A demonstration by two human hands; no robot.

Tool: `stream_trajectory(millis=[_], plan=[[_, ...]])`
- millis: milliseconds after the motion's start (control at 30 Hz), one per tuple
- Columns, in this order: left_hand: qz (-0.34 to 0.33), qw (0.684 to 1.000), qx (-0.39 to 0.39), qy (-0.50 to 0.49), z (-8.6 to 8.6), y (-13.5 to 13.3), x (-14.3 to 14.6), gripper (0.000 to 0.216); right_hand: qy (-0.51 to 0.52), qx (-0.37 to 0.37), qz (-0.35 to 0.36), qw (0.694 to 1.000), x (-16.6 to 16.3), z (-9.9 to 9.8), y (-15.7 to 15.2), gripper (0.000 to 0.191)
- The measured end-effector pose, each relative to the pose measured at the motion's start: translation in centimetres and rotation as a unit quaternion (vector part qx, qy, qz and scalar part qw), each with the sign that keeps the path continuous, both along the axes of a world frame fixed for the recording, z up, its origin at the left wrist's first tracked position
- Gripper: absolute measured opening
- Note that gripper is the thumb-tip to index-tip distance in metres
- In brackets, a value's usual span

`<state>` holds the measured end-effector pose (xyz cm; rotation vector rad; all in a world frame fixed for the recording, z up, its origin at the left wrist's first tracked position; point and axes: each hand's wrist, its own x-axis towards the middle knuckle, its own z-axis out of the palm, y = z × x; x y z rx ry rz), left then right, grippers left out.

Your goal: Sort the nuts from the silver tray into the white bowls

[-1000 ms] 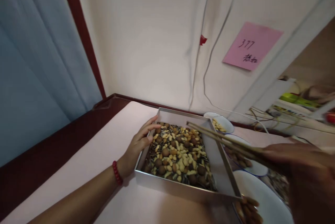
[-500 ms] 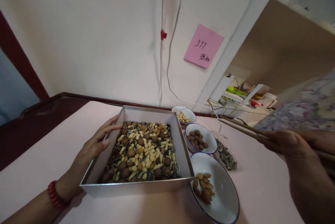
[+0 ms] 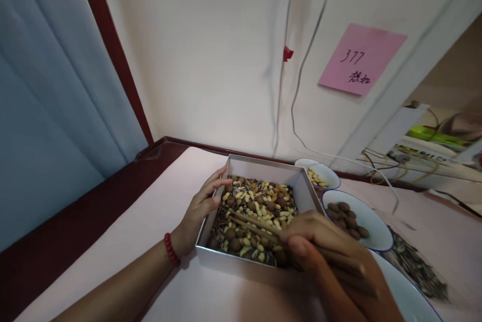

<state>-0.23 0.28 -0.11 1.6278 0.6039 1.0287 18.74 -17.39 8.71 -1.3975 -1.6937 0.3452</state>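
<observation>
My left hand (image 3: 196,216), a red bead bracelet on its wrist, rests against the left wall of a white box (image 3: 244,266). Its fingers are stretched apart over the rim, not closed round anything. Inside the box lies a mix of peanuts (image 3: 246,195), round brown nuts (image 3: 235,244), almond-like nuts and striped sunflower seeds. My right hand (image 3: 331,251) is closed around a pair of wooden chopsticks (image 3: 258,226). Their tips reach down to the mix near the left side of the box; nothing can be made out between them. This hand hides the box's front right corner.
Right of the box stand white bowls: one with peanuts (image 3: 318,177), one with brown nuts (image 3: 346,217), and a nearer bowl (image 3: 402,282), partly hidden. Sunflower seeds (image 3: 417,264) lie beside them. A cable (image 3: 350,161) hangs down the wall behind, near a pink note (image 3: 363,58).
My right hand has brought the chopsticks from the right side over into the box. My left hand stays at the box's left wall. The view has turned left.
</observation>
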Motion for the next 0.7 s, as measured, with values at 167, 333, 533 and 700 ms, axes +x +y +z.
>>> stream_trajectory(millis=[167,333,533,700], plan=[[-0.004,1.000,-0.006,-0.013,-0.2,-0.1,0.0,0.034,0.012,-0.011,0.001,1.000,-1.3,-1.3,0.7,0.027],[-0.010,1.000,-0.009,-0.020,-0.4,-0.1,0.0,0.032,-0.006,-0.036,0.025,0.999,-1.8,-1.9,1.0,0.025],[-0.015,1.000,-0.012,-0.015,-0.4,-0.1,0.0,0.035,-0.012,-0.031,0.033,0.999,-1.7,-2.0,1.3,0.026],[-0.008,1.000,-0.008,-0.020,-0.4,0.0,0.0,0.034,0.002,0.014,0.004,1.000,-1.0,-0.9,0.3,0.026]])
